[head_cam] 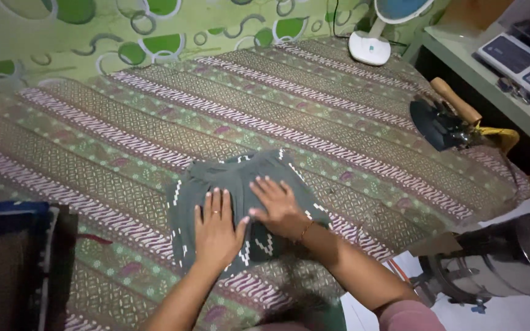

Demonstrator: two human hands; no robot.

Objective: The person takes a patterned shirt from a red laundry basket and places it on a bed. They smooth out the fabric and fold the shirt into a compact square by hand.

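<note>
A folded dark grey-green garment (240, 184) with small white markings lies on a patterned batik cloth (314, 116) spread over the surface. My left hand (216, 230) rests flat on the garment's lower left part, fingers together, a ring on one finger. My right hand (277, 205) lies flat beside it on the garment's middle, fingers spread toward the upper left, a thin bracelet at the wrist. Both palms press down on the fabric and grip nothing.
A clothes iron (446, 119) with a wooden handle stands at the right edge of the cloth. A small white-based fan (378, 30) is at the back. A shelf with a flat device (522, 58) is at right. Dark folded cloth (13, 257) lies at left, a metal pot (510, 257) at lower right.
</note>
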